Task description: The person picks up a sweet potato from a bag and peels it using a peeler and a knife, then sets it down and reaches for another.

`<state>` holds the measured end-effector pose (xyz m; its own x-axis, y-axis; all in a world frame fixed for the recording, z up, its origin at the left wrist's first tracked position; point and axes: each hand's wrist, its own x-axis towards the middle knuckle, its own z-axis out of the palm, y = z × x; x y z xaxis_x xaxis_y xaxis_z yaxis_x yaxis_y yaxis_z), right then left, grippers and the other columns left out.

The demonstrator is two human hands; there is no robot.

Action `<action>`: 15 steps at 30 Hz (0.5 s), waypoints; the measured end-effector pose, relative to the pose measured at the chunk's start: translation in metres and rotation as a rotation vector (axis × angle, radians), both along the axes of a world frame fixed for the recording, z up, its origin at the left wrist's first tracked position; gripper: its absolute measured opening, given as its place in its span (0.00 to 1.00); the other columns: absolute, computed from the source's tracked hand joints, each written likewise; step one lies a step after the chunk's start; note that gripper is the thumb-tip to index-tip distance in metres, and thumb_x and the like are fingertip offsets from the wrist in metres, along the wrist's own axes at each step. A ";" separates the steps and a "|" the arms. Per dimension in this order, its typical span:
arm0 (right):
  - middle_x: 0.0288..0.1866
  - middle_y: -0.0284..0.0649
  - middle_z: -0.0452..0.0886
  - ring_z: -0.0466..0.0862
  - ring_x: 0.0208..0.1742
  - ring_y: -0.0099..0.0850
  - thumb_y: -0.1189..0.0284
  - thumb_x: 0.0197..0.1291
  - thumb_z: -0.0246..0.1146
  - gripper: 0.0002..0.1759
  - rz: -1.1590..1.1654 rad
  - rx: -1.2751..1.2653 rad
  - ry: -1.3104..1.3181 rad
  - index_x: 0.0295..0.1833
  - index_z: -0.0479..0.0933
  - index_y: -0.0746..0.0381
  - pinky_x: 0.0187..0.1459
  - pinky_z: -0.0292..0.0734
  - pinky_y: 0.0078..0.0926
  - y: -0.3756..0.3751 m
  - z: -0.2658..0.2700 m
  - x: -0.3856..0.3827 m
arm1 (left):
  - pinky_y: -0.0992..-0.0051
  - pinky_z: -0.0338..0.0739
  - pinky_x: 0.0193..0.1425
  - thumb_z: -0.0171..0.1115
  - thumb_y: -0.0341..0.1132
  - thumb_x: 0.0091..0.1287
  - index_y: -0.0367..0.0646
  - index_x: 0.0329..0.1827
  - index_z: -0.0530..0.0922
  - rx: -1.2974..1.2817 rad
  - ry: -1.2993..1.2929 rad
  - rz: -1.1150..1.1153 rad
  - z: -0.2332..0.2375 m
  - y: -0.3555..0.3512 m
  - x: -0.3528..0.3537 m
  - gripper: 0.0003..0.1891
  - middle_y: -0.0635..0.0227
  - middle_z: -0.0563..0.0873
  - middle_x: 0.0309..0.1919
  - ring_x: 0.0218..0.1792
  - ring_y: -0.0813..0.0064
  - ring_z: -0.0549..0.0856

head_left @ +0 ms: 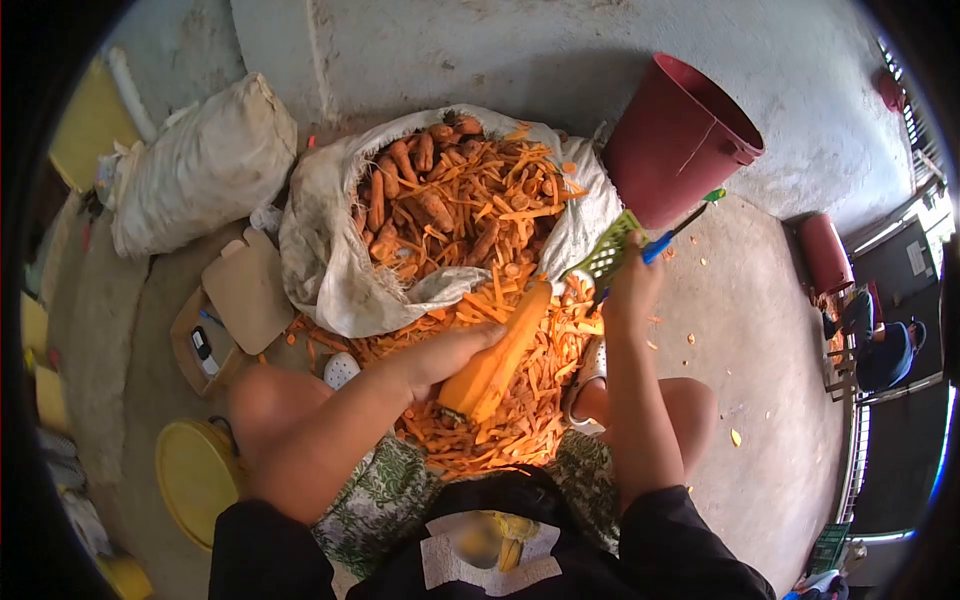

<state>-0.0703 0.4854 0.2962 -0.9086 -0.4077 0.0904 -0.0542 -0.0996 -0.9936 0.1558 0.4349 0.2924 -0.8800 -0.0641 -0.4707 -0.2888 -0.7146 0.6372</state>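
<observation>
A thick, peeled orange carrot (pixel 500 355) slants over the pile of peelings between my knees, its darker end toward me. My left hand (pixel 455 355) is closed around its side, thumb along the top. Near the carrot's far end, my right hand (pixel 635 285) is closed on a tool with a blue handle (pixel 657 247); a thin dark shaft sticks out beyond the fist. A green perforated piece (pixel 603 248) shows beside these fingers; I cannot tell whether it belongs to the tool. Orange peelings (pixel 510 420) lie heaped below both hands.
Ahead stands an open white sack (pixel 330 250) of carrots and peelings. A red bucket (pixel 675 140) is behind it to the right, a full sack (pixel 210 165) to the left. Nearby are a cardboard box (pixel 243 290) and yellow bucket (pixel 195 480). Another person (pixel 885 355) sits far right.
</observation>
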 end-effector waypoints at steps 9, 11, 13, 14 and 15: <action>0.21 0.34 0.68 0.66 0.22 0.22 0.69 0.60 0.54 0.08 0.430 0.083 0.102 0.35 0.67 0.64 0.25 0.62 0.21 0.011 0.003 0.109 | 0.73 0.79 0.38 0.38 0.42 0.69 0.39 0.50 0.68 0.129 0.010 0.324 -0.013 -0.004 -0.011 0.17 0.63 0.79 0.38 0.35 0.73 0.82; 0.20 0.36 0.67 0.65 0.20 0.23 0.70 0.60 0.54 0.09 0.373 0.149 0.208 0.33 0.65 0.64 0.24 0.62 0.23 0.012 0.002 0.111 | 0.73 0.78 0.41 0.38 0.41 0.69 0.39 0.49 0.69 0.151 0.023 0.328 -0.018 -0.001 -0.010 0.17 0.64 0.79 0.39 0.37 0.74 0.81; 0.19 0.40 0.66 0.66 0.19 0.27 0.69 0.60 0.53 0.10 0.276 0.215 0.415 0.32 0.64 0.64 0.23 0.62 0.27 0.012 -0.005 0.110 | 0.73 0.78 0.40 0.38 0.41 0.69 0.39 0.49 0.68 0.184 0.012 0.348 -0.018 0.000 -0.011 0.17 0.64 0.79 0.38 0.36 0.73 0.81; 0.19 0.40 0.66 0.66 0.19 0.27 0.69 0.60 0.53 0.10 0.276 0.214 0.415 0.32 0.64 0.64 0.23 0.62 0.27 0.011 -0.007 0.107 | 0.73 0.78 0.40 0.38 0.41 0.69 0.39 0.49 0.68 0.184 0.012 0.349 -0.020 0.000 -0.012 0.17 0.64 0.79 0.38 0.36 0.73 0.81; 0.19 0.41 0.67 0.66 0.19 0.28 0.69 0.60 0.53 0.10 0.255 0.274 0.448 0.32 0.64 0.64 0.22 0.62 0.28 0.010 -0.009 0.104 | 0.73 0.78 0.40 0.38 0.41 0.69 0.39 0.49 0.68 0.134 0.026 0.322 -0.023 -0.001 -0.014 0.16 0.64 0.79 0.38 0.36 0.74 0.81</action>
<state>0.0332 0.4951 0.2870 -0.6757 -0.6715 0.3040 -0.4834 0.0923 -0.8705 0.1422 0.4337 0.2693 -0.8363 -0.2800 -0.4713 -0.0194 -0.8441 0.5358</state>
